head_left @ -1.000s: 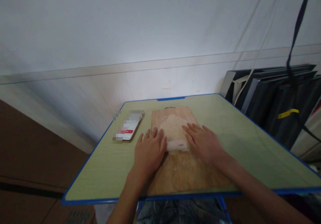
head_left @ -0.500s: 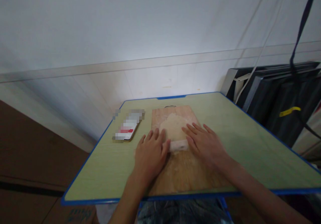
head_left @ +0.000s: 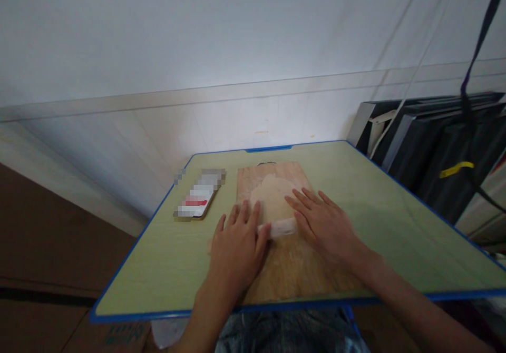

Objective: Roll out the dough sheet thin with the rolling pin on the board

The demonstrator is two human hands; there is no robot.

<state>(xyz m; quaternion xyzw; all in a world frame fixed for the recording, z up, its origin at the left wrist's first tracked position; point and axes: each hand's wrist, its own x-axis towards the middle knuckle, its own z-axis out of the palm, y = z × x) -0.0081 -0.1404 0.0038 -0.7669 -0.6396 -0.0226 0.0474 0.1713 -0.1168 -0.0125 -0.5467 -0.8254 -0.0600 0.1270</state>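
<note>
A rolling pin (head_left: 281, 228), whitish with flour or dough in its middle, lies crosswise under both hands. One end peeks out left of my left hand (head_left: 238, 245); its right end is hidden. My left hand presses on it from above, palm down, fingers stretched forward. On the right, my right hand (head_left: 322, 221) rests palm down over the pin, fingers spread with their tips near the dough's edge. Beyond the pin a thin, pale sheet of dough (head_left: 272, 197) lies on the wooden cutting board (head_left: 294, 276). Flour dusts the board's far part.
A phone (head_left: 201, 195) lies on the green table (head_left: 150, 274) left of the board. The tabletop has a blue edge and stands against a white wall (head_left: 237, 52). Dark flat panels (head_left: 427, 147) lean at the right, with a black strap (head_left: 470, 74) hanging before them.
The camera view has shifted slightly. Both hands stay flat on the rolling pin, which now lies a little more tilted, its right side farther forward.
</note>
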